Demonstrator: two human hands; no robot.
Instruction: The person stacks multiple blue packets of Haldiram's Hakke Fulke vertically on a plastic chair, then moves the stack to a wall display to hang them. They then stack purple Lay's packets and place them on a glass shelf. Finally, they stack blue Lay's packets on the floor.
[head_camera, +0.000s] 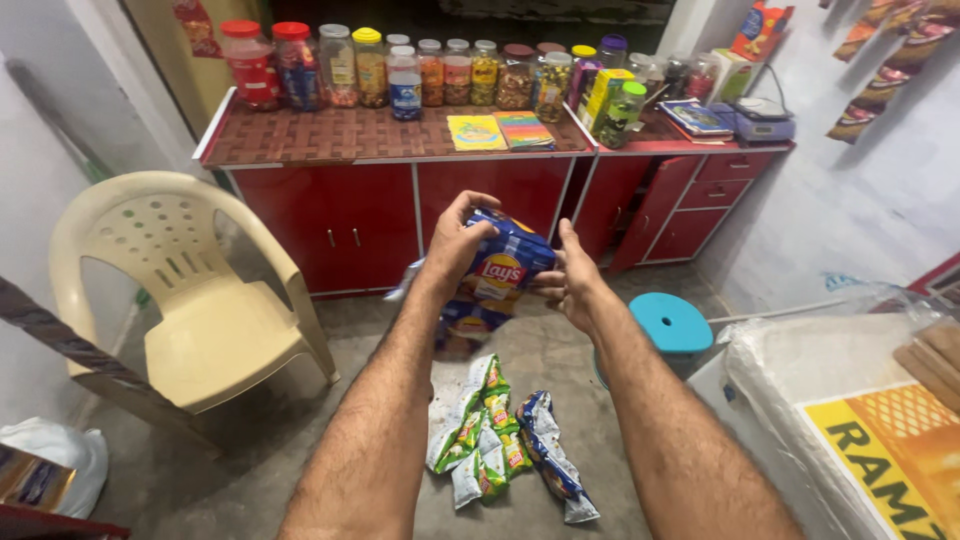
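The left hand (455, 240) grips the top of a strip of blue snack packets (495, 280) that hangs between both hands, while the right hand (572, 280), fingers partly open, touches its side. Below the hands, more green and blue packet strips (500, 440) lie on the floor (250, 440), and beyond them stands a red worktop (340, 135) lined with jars (400, 70).

Both forearms stretched forward, bare — left hand (455, 240) fingers curled in a grip, right hand (575, 280) open-palmed, fingers spread — hands near together
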